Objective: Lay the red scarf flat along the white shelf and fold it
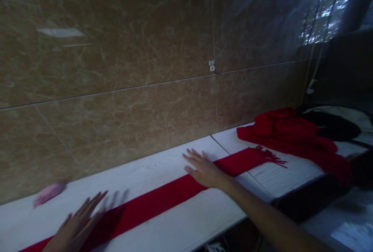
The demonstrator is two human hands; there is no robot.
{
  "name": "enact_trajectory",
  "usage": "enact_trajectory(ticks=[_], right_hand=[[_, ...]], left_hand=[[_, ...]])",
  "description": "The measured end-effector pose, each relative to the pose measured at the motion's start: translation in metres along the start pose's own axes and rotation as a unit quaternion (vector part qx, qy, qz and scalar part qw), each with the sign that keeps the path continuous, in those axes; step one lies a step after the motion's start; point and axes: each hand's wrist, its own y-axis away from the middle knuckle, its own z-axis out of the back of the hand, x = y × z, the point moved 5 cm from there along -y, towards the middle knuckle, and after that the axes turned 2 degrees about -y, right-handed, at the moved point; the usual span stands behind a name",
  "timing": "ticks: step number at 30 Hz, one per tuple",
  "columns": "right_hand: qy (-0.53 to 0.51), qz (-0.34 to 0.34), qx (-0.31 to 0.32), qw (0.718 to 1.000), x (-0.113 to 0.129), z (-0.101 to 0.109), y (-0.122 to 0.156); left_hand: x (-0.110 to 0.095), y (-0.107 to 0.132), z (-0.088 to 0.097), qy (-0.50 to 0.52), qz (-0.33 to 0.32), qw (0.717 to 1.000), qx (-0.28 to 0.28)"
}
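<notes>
A long red scarf [163, 197] with a fringed end lies stretched along a white wooden table [180, 228]. My right hand [202, 168] lies flat on the scarf near its fringed end, fingers stretched out and apart. Lower left, my left hand [78, 226] rests flat on the scarf too, fingers spread and slightly blurred by motion. Neither hand holds anything.
A heap of red scarves [294, 135] lies at the right on a second white table, with dark fabric [332, 127] behind it. A small pink object [48, 193] sits by the brown tiled wall [145, 69] at the left. A window shows at the top right.
</notes>
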Motion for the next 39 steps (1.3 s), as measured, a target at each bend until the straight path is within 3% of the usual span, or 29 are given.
enact_trajectory(ticks=[2,5,7,9,11,13,15,17,21,25,32,35,39], right_hand=[[0.072,-0.082,-0.025,0.994,-0.054,0.033,0.009],[0.113,-0.151,-0.047,0.981,-0.121,0.067,0.028],[0.130,-0.174,-0.053,0.975,-0.150,0.078,0.040],[0.140,-0.188,-0.057,0.971,-0.169,0.081,0.051],[0.153,-0.192,-0.059,0.968,-0.181,0.078,0.059],[0.177,-0.183,-0.052,0.966,-0.189,0.070,0.065],[0.200,-0.168,-0.044,0.964,-0.193,0.062,0.070],[0.206,-0.161,-0.042,0.964,-0.195,0.057,0.072],[0.204,-0.159,-0.055,0.964,-0.196,0.056,0.073],[0.200,-0.150,-0.071,0.966,-0.196,0.056,0.073],[0.178,-0.143,-0.100,0.968,-0.194,0.057,0.074],[0.177,-0.143,-0.100,0.969,-0.191,0.059,0.074],[0.183,-0.148,-0.084,0.968,-0.187,0.060,0.075]], left_hand=[[-0.050,-0.019,0.010,0.036,-0.034,0.997,0.051],[-0.153,-0.045,0.025,0.069,-0.108,0.990,0.052],[-0.226,-0.060,0.029,0.092,-0.164,0.980,0.072],[-0.286,-0.072,0.026,0.119,-0.180,0.971,0.106],[-0.326,-0.083,0.015,0.133,-0.158,0.968,0.141],[-0.350,-0.087,0.003,0.125,-0.171,0.965,0.153],[-0.358,-0.086,-0.009,0.112,-0.202,0.961,0.153],[-0.352,-0.083,-0.017,0.104,-0.216,0.958,0.160],[-0.324,-0.079,-0.022,0.095,-0.219,0.955,0.177],[-0.291,-0.075,-0.024,0.094,-0.222,0.959,0.147],[-0.240,-0.069,-0.027,0.082,-0.151,0.974,0.147],[-0.243,-0.076,-0.012,0.093,-0.130,0.978,0.136],[-0.269,-0.087,0.012,0.130,-0.125,0.973,0.147]])
